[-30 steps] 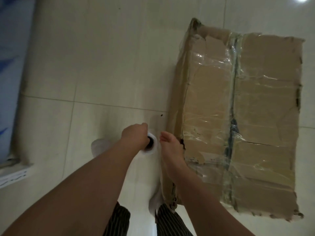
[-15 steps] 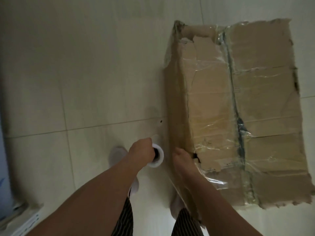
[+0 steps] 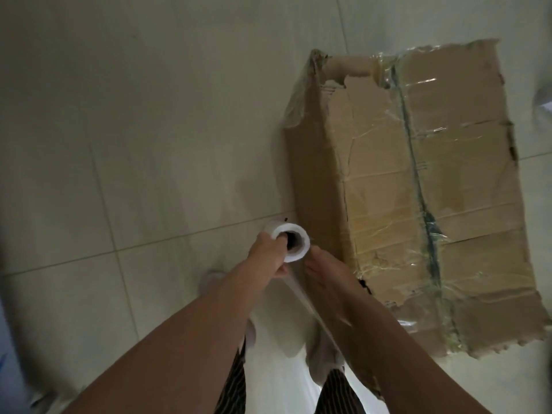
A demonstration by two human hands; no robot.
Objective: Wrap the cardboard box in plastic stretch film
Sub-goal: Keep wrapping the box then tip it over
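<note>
Fig: white film roll [image 3: 291, 242] by brown cardboard box [image 3: 418, 189]'s near-left corner.
My L hand [image 3: 267, 255] grips roll; R hand [image 3: 324, 270], nearer box: hold unclear.

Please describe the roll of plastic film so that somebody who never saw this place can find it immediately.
Find the big torn brown cardboard box on the pale tiled floor. Beside its left side, at the near end, the left hand grips a white roll of clear stretch film, seen end-on. Its round white ring around a dark hollow core is unlike anything nearby.
</note>
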